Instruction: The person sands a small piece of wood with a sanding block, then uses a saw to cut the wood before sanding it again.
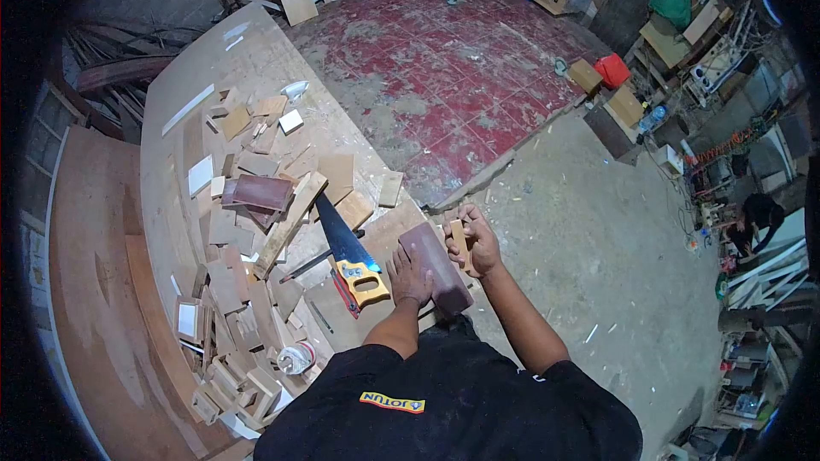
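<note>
My left hand lies on the left side of a reddish-brown block that looks wrapped in sandpaper, its fingers stretched out. The block rests at the edge of the worktable, close to my body. Just right of it, my right hand is closed around a small piece of light wood. A handsaw with a yellow handle lies left of my left hand, its blade pointing away from me. Next to its handle is a red-handled tool, partly hidden.
Wood offcuts and another reddish-brown piece are heaped on the plywood worktable. A pencil and a clear jar sit near me. Concrete floor lies to the right, where another person is at the far side.
</note>
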A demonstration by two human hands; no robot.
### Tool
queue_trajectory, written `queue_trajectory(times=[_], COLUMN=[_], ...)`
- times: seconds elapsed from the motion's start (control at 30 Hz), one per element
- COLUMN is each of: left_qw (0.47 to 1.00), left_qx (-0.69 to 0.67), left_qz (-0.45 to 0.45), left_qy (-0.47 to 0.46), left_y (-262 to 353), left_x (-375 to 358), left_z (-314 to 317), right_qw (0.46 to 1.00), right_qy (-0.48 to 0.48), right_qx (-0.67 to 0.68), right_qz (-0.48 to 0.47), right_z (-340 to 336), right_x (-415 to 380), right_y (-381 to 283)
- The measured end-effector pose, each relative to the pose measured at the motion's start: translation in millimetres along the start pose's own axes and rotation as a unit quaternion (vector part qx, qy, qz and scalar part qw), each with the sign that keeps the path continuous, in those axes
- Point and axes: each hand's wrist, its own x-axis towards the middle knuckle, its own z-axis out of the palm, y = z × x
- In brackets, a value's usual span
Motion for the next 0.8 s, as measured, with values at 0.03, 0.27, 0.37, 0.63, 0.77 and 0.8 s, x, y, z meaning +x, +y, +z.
queue_trajectory(times=[0.03, 0.27, 0.37, 0.63, 0.77, 0.8], left_qw=[1.0, 1.0, 1.0, 1.0, 1.0, 1.0], left_qx=[0.0, 0.009, 0.009, -0.004, 0.0, 0.0], left_qz=[0.002, 0.002, 0.0, 0.002, 0.002, 0.002], left_qy=[0.001, 0.009, 0.002, 0.011, 0.006, 0.003], left_y=[0.1, -1.6, -0.6, -0.6, -0.7, -0.8], left_x=[0.1, 1.8, 0.5, -0.3, 0.2, 0.3], left_z=[-0.4, 7.7, 3.0, 3.0, 1.8, 1.7], right_qw=[1.0, 1.0, 1.0, 0.999, 0.999, 0.999], right_qy=[-0.002, 0.0, 0.0, 0.0, 0.0, 0.005], right_qx=[-0.003, -0.027, -0.03, -0.05, -0.034, -0.041], right_qz=[-0.005, -0.005, -0.005, -0.001, -0.007, -0.009], right_z=[-0.1, 2.2, 2.5, -1.9, -1.0, -0.9], right_x=[0.1, -0.2, -0.5, 1.6, 0.2, -0.1], right_y=[0.6, -0.1, 0.1, 2.9, 3.6, 3.3])
